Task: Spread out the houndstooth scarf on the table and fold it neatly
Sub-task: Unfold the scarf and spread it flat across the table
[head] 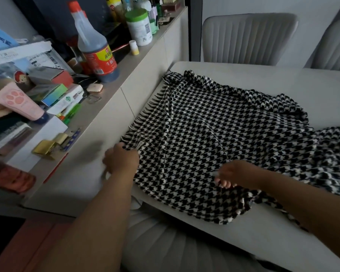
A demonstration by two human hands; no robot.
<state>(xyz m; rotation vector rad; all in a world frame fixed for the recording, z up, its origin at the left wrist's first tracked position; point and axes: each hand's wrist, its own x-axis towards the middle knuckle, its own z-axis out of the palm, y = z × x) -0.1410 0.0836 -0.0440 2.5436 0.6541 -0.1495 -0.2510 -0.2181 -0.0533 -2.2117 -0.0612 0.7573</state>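
Note:
The black-and-white houndstooth scarf lies partly spread over the white table, its fringed end along the table's left edge. The right part of it is bunched and trails off to the right. My left hand grips the near left corner of the scarf by the fringe and a small label. My right hand pinches the scarf's near edge, lifting a fold a little off the table.
A long cluttered counter runs along the left, with a tall sauce bottle, a white jar, boxes and a pink tube. Two pale chairs stand behind the table. Another chair seat sits below the near edge.

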